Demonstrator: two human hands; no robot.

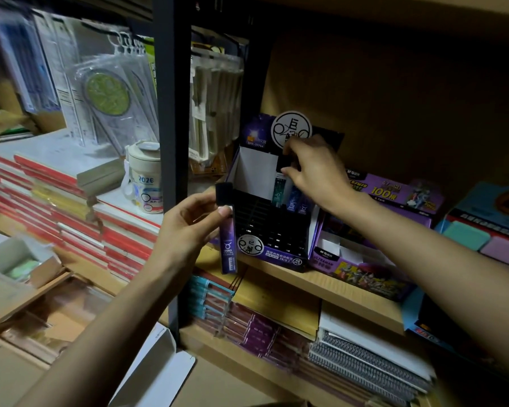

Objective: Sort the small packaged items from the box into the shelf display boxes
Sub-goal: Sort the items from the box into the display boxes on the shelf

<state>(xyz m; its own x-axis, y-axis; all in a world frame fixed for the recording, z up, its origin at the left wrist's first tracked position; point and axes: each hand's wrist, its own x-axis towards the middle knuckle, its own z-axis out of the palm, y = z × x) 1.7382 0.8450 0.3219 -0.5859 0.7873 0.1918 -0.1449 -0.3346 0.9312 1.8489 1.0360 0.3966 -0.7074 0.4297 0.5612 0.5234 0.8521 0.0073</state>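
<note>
A purple display box (276,254) with a black slotted insert stands on the wooden shelf (321,284). My left hand (188,227) pinches a slim purple lead case (228,251) with a black cap, upright, just left of the box's front. My right hand (315,171) reaches over the box's back rows and pinches the black cap of a teal case (279,190) standing in a slot. Two blue-purple cases (297,201) stand beside it in the insert.
A black shelf post (171,142) rises just left of the display box. Purple Ultraman lead boxes (388,198) sit to the right. Red notebook stacks (71,212) and a white mug (144,180) lie on the left; spiral notebooks (365,365) fill the lower shelf.
</note>
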